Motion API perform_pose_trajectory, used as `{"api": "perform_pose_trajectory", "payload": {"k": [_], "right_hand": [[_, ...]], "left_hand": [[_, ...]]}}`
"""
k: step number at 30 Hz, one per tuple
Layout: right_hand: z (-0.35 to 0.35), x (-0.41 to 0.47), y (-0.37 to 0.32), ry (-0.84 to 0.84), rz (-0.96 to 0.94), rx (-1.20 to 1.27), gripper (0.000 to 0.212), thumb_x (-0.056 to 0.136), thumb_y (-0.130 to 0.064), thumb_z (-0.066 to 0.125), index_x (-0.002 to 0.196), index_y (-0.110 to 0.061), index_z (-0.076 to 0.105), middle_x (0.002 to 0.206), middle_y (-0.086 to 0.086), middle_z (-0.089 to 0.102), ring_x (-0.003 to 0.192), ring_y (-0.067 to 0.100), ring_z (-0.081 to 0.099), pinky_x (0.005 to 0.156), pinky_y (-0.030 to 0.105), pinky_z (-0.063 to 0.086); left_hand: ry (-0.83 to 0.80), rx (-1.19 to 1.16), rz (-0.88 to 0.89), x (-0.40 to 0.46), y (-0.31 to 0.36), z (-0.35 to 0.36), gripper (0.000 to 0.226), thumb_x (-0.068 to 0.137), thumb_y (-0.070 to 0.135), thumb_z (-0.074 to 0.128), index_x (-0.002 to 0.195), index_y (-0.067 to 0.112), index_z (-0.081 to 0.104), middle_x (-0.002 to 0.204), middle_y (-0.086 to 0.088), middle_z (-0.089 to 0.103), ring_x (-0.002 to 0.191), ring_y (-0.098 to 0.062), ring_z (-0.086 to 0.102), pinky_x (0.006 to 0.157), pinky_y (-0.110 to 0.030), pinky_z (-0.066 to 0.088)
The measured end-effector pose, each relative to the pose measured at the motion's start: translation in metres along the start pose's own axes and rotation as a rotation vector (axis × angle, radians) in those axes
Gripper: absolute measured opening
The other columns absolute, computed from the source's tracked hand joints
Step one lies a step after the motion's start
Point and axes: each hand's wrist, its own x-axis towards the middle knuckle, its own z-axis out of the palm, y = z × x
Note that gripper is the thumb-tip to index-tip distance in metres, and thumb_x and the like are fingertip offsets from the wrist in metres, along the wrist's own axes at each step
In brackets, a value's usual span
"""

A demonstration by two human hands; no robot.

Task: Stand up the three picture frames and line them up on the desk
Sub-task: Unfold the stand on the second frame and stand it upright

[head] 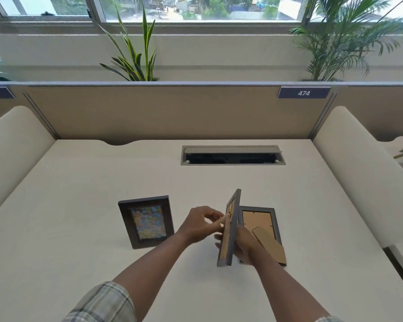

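A dark brown frame [147, 221] with a pastel picture stands upright on the white desk [79, 182], left of centre. A grey frame [230, 228] is held in the air edge-on to me, its cardboard back turned left. My right hand [242, 245] grips its lower part from the right. My left hand [200, 225] pinches the cardboard stand on its back. A third grey frame [264, 231] lies face down behind my right hand, its brown stand flap sticking out.
An open cable hatch [233, 155] is set into the desk farther back. A beige partition [161, 112] with a label reading 474 closes the far side. Rounded side panels flank the desk, and plants stand behind the partition under a window.
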Motion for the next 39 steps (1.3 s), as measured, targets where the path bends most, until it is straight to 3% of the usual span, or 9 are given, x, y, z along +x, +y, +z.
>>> {"api": "perform_pose_trajectory", "payload": {"k": [6,10,13,16,20,27,31,35,39], "right_hand": [[-0.013,-0.002,-0.007,0.097,-0.082,0.038,0.022,0.101,-0.030,0.045,0.116,-0.015,0.053,0.114,0.013,0.066,0.104,0.030,0.063,0.078,0.050,0.058],[-0.020,-0.006,-0.017,0.133,-0.144,-0.083,0.018,0.100,-0.025,0.048,0.116,-0.018,0.053,0.114,0.013,0.068,0.107,0.029,0.066,0.078,0.051,0.059],[-0.018,-0.008,-0.021,0.159,-0.224,-0.153,0.015,0.099,-0.022,0.050,0.113,-0.017,0.053,0.107,0.010,0.071,0.097,0.022,0.071,0.070,0.045,0.061],[-0.013,-0.011,-0.023,0.192,-0.299,-0.204,0.014,0.098,-0.020,0.051,0.111,-0.017,0.053,0.105,0.009,0.072,0.096,0.020,0.071,0.072,0.047,0.061],[-0.004,-0.013,-0.023,0.234,-0.348,-0.319,0.015,0.099,-0.017,0.051,0.114,-0.018,0.053,0.110,0.012,0.069,0.104,0.024,0.068,0.086,0.046,0.058],[0.003,-0.001,-0.016,0.285,-0.353,-0.479,0.033,0.098,-0.025,0.053,0.128,-0.012,0.048,0.124,0.015,0.061,0.116,0.028,0.059,0.100,0.053,0.048],[0.000,0.000,-0.012,0.272,-0.352,-0.516,0.034,0.098,-0.030,0.053,0.128,-0.016,0.049,0.123,0.010,0.064,0.112,0.021,0.062,0.096,0.048,0.052],[-0.002,-0.001,-0.012,0.259,-0.360,-0.535,0.034,0.097,-0.031,0.054,0.126,-0.014,0.049,0.119,0.010,0.066,0.110,0.020,0.064,0.095,0.047,0.052],[-0.010,-0.005,-0.009,0.288,-0.376,-0.618,0.026,0.097,-0.028,0.055,0.122,-0.019,0.051,0.116,0.002,0.067,0.109,0.016,0.063,0.088,0.034,0.051]], "left_hand": [[0.061,0.148,0.050,0.001,-0.014,-0.005,0.023,0.088,0.032,0.068,0.097,0.012,0.077,0.087,0.001,0.057,0.083,-0.015,0.057,0.074,-0.024,0.047],[-0.005,-0.059,-0.186,-0.001,-0.024,-0.007,0.017,0.084,0.010,0.063,0.075,0.009,0.078,0.066,0.006,0.070,0.064,-0.011,0.065,0.064,-0.028,0.055],[-0.009,-0.246,-0.285,-0.001,-0.026,-0.007,0.019,0.087,0.008,0.060,0.084,0.003,0.078,0.083,-0.012,0.077,0.075,-0.021,0.069,0.076,-0.042,0.059],[-0.012,-0.561,-0.417,0.000,-0.022,-0.005,0.034,0.098,0.019,0.046,0.096,0.003,0.076,0.099,-0.020,0.076,0.094,-0.037,0.070,0.089,-0.056,0.054],[0.084,-0.891,-0.564,0.002,-0.023,0.000,0.060,0.100,0.057,0.026,0.097,0.022,0.075,0.100,-0.007,0.076,0.099,-0.029,0.069,0.095,-0.049,0.052],[0.221,-0.907,-0.576,0.013,-0.029,0.004,0.055,0.101,0.051,0.030,0.121,0.015,0.066,0.117,-0.012,0.070,0.108,-0.029,0.065,0.098,-0.047,0.050],[0.246,-0.935,-0.619,0.016,-0.035,0.008,0.054,0.101,0.046,0.031,0.109,0.011,0.071,0.108,-0.015,0.074,0.086,-0.027,0.070,0.072,-0.036,0.054],[0.296,-0.888,-0.672,0.014,-0.035,0.012,0.058,0.101,0.050,0.028,0.113,0.010,0.068,0.118,-0.017,0.069,0.107,-0.036,0.064,0.098,-0.048,0.050],[0.548,-0.547,-0.813,0.000,-0.035,0.024,0.062,0.102,0.043,0.020,0.123,0.003,0.062,0.129,-0.020,0.061,0.119,-0.038,0.054,0.101,-0.044,0.041]]}}
